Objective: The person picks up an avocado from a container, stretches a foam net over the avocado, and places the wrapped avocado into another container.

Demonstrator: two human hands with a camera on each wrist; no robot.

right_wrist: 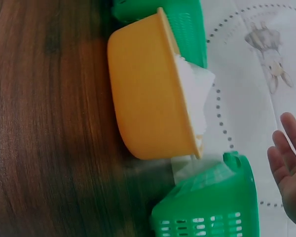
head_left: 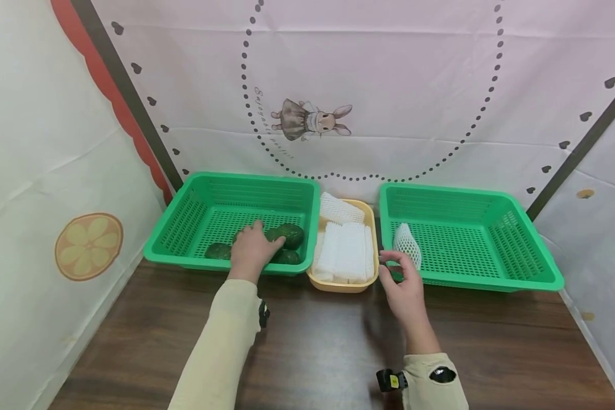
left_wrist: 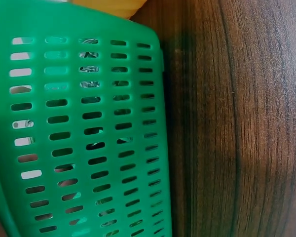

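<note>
In the head view, my left hand [head_left: 252, 249] reaches into the left green basket [head_left: 184, 259], its thumb spread to the right. It is over several dark green, bumpy avocados [head_left: 290, 234]; its fingertips are partly hidden among them. My right hand [head_left: 404, 287] hovers at the front left corner of the right green basket [head_left: 492, 283], fingers loosely bent and holding nothing. A white foam net sleeve [head_left: 407, 245] leans inside that basket, with something darker showing through its mesh. In the right wrist view, the fingers [right_wrist: 286, 148] of my right hand are apart from each other.
Between the baskets stands a yellow tub [head_left: 340, 287] filled with folded white foam net sleeves [head_left: 349, 250]. Brown wood tabletop [head_left: 318, 347] lies in front. A printed white cloth [head_left: 405, 85] rises behind the baskets. The left basket's slotted wall [left_wrist: 74, 128] fills much of the left wrist view.
</note>
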